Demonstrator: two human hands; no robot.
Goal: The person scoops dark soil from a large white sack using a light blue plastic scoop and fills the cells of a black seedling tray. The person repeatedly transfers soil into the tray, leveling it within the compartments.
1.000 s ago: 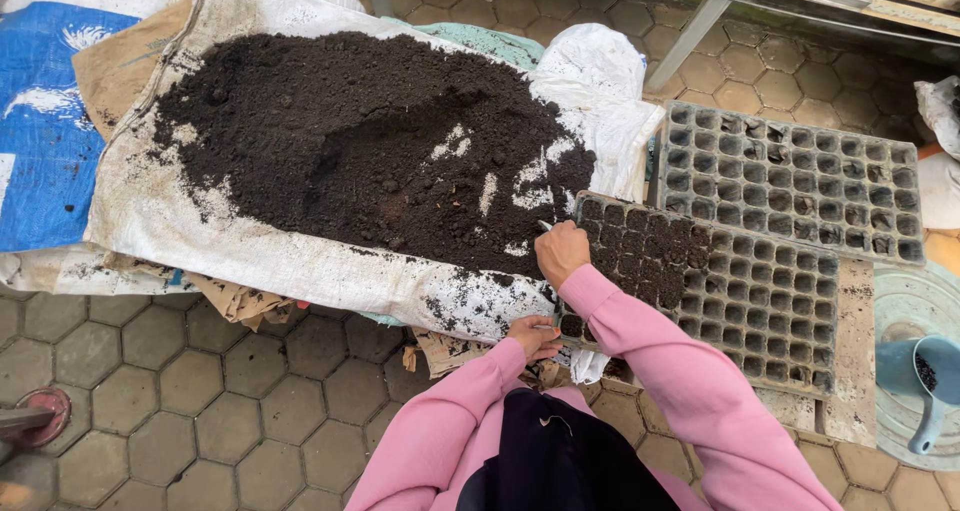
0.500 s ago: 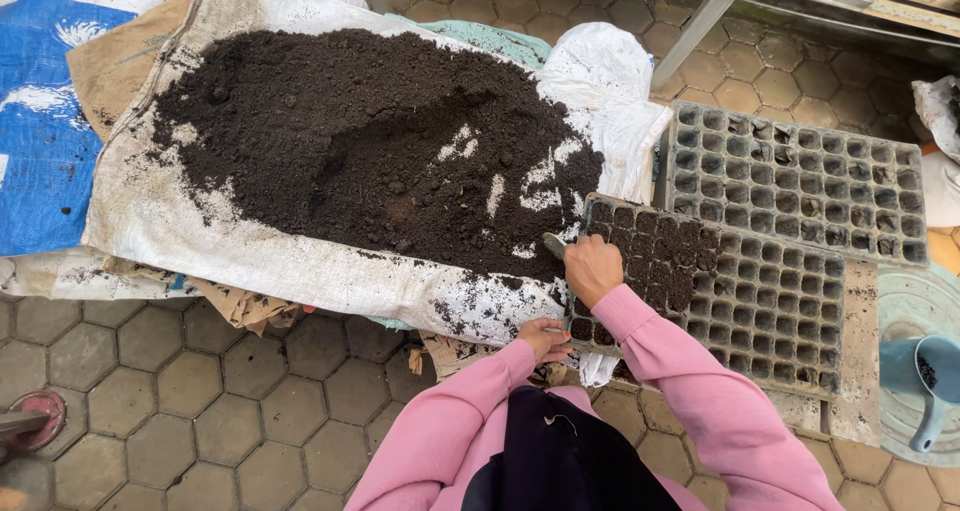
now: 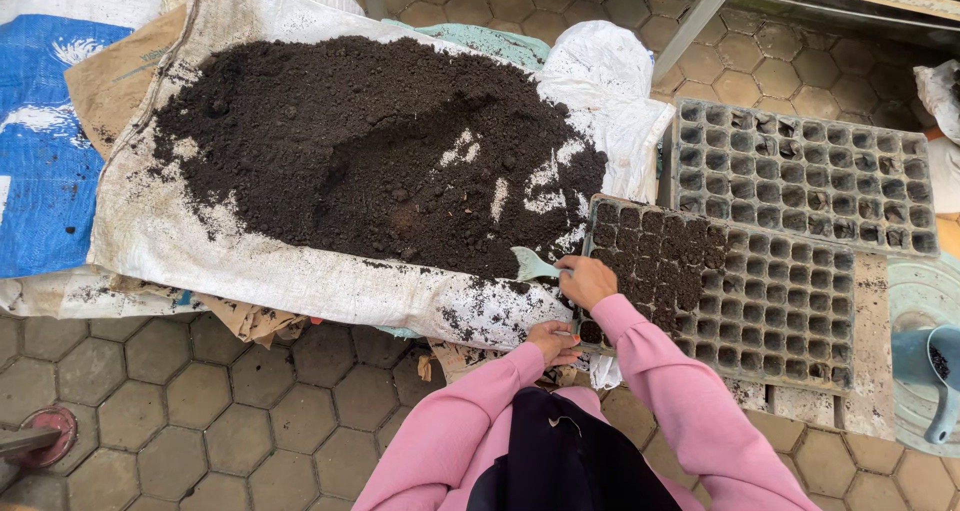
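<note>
My right hand (image 3: 586, 281) grips a small pale green scoop (image 3: 532, 265) whose blade points left at the edge of the dark soil pile (image 3: 370, 151). The hand hovers by the near-left corner of a grey seedling tray (image 3: 790, 311), whose left cells hold soil while the right cells look bare. My left hand (image 3: 553, 343) is closed on the near-left edge of that tray, just below the right hand. Both arms wear pink sleeves.
The soil lies on a white woven sack (image 3: 170, 241) over a blue tarp (image 3: 40, 161) and cardboard. A second seedling tray (image 3: 800, 171) sits behind the first. A pale basin with a blue scoop (image 3: 935, 371) stands at the right edge. Hexagonal paving surrounds everything.
My right hand has moved with the scoop from the soil pile's edge slightly right and down toward the tray's corner. The left hand has stayed on the tray edge.
</note>
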